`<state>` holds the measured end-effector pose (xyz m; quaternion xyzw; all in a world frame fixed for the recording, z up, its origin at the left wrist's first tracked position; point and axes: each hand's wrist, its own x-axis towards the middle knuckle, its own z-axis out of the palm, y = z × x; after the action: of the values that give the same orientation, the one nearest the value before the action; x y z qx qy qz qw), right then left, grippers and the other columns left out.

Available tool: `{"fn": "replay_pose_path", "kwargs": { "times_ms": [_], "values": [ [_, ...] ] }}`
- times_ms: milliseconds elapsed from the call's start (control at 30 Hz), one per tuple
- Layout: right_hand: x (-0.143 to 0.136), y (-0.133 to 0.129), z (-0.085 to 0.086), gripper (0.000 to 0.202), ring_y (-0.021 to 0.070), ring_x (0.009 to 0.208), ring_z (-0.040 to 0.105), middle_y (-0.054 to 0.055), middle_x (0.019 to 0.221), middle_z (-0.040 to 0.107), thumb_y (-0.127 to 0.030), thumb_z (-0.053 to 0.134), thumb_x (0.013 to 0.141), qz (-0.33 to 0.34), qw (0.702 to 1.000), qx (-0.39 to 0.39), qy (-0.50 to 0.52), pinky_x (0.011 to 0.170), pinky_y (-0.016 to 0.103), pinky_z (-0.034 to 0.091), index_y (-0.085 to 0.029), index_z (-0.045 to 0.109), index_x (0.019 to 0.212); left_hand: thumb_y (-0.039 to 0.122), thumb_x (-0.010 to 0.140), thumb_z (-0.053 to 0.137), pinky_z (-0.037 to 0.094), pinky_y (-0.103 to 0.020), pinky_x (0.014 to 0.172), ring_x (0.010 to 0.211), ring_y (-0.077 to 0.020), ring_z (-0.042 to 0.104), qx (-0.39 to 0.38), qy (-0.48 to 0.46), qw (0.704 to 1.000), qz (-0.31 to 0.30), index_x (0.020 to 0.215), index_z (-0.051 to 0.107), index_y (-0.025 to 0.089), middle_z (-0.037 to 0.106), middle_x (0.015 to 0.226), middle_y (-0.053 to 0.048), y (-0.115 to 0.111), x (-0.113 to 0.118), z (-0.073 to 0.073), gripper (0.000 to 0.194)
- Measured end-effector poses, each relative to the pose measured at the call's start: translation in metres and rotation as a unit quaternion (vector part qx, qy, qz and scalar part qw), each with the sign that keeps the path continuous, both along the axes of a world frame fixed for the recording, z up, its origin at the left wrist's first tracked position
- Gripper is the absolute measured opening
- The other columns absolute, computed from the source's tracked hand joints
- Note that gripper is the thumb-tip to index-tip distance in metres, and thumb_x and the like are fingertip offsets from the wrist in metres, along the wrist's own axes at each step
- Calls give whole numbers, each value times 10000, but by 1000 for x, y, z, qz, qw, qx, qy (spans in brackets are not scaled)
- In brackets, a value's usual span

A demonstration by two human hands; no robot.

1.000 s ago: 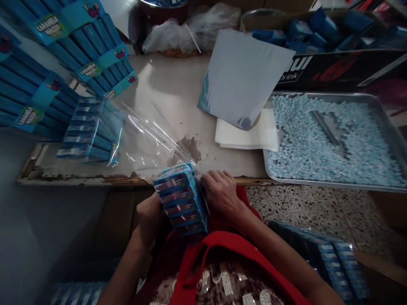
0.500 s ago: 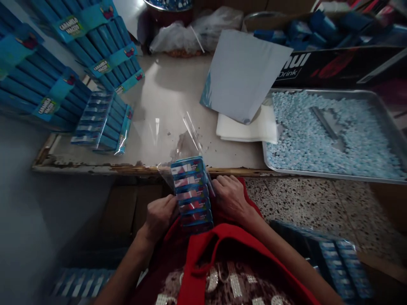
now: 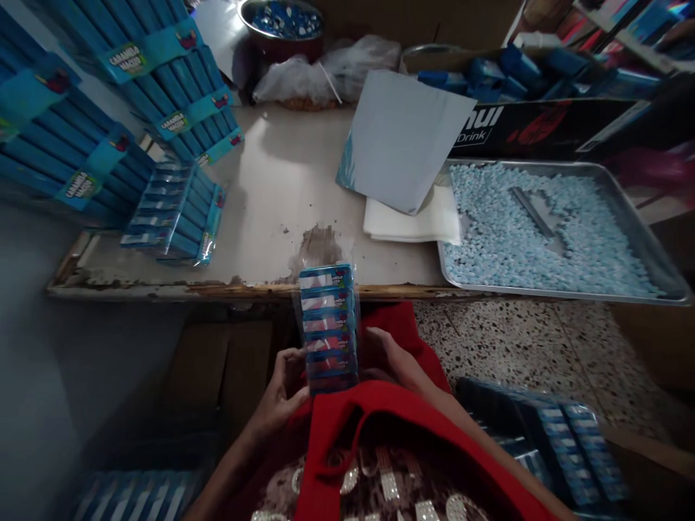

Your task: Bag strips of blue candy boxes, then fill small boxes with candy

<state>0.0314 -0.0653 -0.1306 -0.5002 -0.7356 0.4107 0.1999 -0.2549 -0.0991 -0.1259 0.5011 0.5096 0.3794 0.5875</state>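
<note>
A stack of small blue packets (image 3: 328,324) in a clear plastic bag lies between my hands, its far end against the table's front edge and its near end by the red apron (image 3: 391,405). Close along its left side is my left hand (image 3: 287,385), fingers apart, with the fingertips at the packets. On the right side my right hand (image 3: 386,356) is partly raised, its fingers loosely extended beside the stack. Some of its fingers are hidden behind the wrist and apron.
Tall blue packet bundles (image 3: 179,119) and a smaller wrapped bundle (image 3: 177,211) stand on the table's left. A grey sheet (image 3: 405,137) covers part of some white cloths (image 3: 413,221). At right, a metal tray (image 3: 673,286) holds light-blue pieces before a black box (image 3: 548,130).
Both hands have loosened from closed grips at the stack's sides and moved down towards the body. The bag's loose plastic has dropped from its raised position. The view has shifted slightly.
</note>
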Motion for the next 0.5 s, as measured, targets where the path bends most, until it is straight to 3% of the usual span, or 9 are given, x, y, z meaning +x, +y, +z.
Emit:
{"fn": "replay_pose_path", "kwargs": {
  "times_ms": [67,200,300,400,500],
  "values": [
    [-10,0,4,816,215,1208,669,52,1362,668,-214,627,896,-18,995,-53,80,998,396,555,-326,229,1600,351,887,730,544,-435,1062,1307,-280,605,-46,-88,994,39,1487,326,347,542,1468,-134,3,8,6,724],
    [-26,2,7,690,223,1269,640,64,1380,664,-177,542,913,-39,995,1,91,1078,397,518,-297,360,1568,311,805,815,513,-440,1123,1433,-331,485,-46,-100,993,45,1598,223,354,384,1620,-133,5,17,14,991],
    [-29,2,5,681,228,1266,643,83,1369,671,-150,508,887,-38,995,57,75,1080,372,517,-259,407,1551,331,787,828,511,-452,1130,1455,-344,456,-59,-114,991,49,1610,248,327,341,1652,-128,0,21,8,1007],
    [-30,0,5,753,240,1236,661,87,1358,678,-154,540,829,-21,995,68,66,1054,361,536,-242,394,1562,350,798,815,500,-470,1143,1437,-342,481,-61,-115,989,74,1586,339,288,406,1618,-127,-6,21,4,922],
    [-36,1,17,780,265,1169,688,100,1290,707,-191,576,795,-24,995,80,62,1005,376,565,-214,409,1556,334,784,825,518,-439,1127,1396,-330,531,-29,-58,994,87,1522,467,261,510,1547,-112,-3,21,16,824]
  ]
}}
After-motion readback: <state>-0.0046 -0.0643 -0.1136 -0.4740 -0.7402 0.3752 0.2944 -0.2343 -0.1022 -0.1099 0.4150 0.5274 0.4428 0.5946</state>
